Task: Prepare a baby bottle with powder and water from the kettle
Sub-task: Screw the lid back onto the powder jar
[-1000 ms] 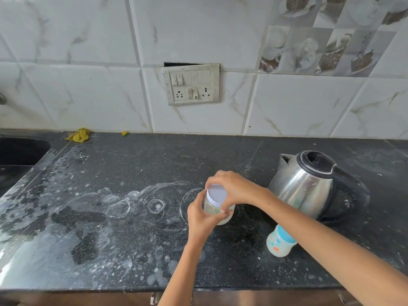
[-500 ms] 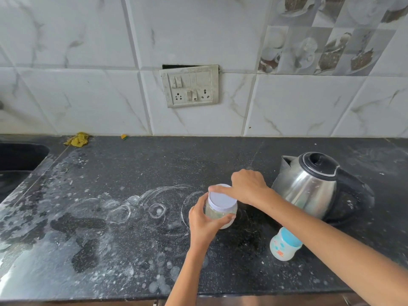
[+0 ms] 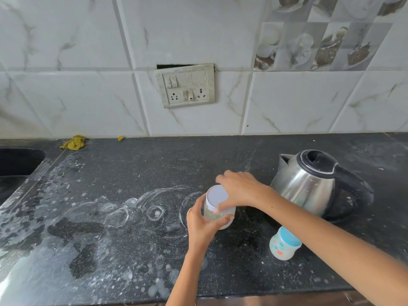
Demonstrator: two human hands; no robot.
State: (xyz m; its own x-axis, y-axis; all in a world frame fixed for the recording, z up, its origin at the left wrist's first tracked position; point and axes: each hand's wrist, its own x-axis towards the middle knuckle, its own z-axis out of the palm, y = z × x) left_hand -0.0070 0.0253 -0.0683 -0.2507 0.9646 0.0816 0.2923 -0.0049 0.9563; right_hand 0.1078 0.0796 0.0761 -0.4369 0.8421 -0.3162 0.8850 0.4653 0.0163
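Here, in the head view, a small clear jar [image 3: 217, 214] with a white lid [image 3: 216, 197] is held low on the dark counter [image 3: 132, 173], in front of the person. The jar's side is gripped by the left hand [image 3: 202, 225], fingers and thumb curled round the glass. The lid is grasped from above by the right hand [image 3: 239, 188], its fingers curled over the far edge; whether the lid is being loosened or tightened cannot be told. Pale powder can be made out in the jar.

The baby bottle [image 3: 283, 245] is seen standing near the front edge, partly hidden under the right forearm, with its blue top on. The kettle [image 3: 313, 184] is set just behind it to the right, lid closed, spout turned toward the wall.

The task is judged to be at an early stage: the jar is not yet opened, the bottle is capped, and no powder or water appears to have been added.

Open room is left mainly to the left of the jar, where the counter is marked with white rings and smears. A sink [image 3: 15, 166] is cut into the far left. The bottle could be knocked by the forearm, being close to the front edge.
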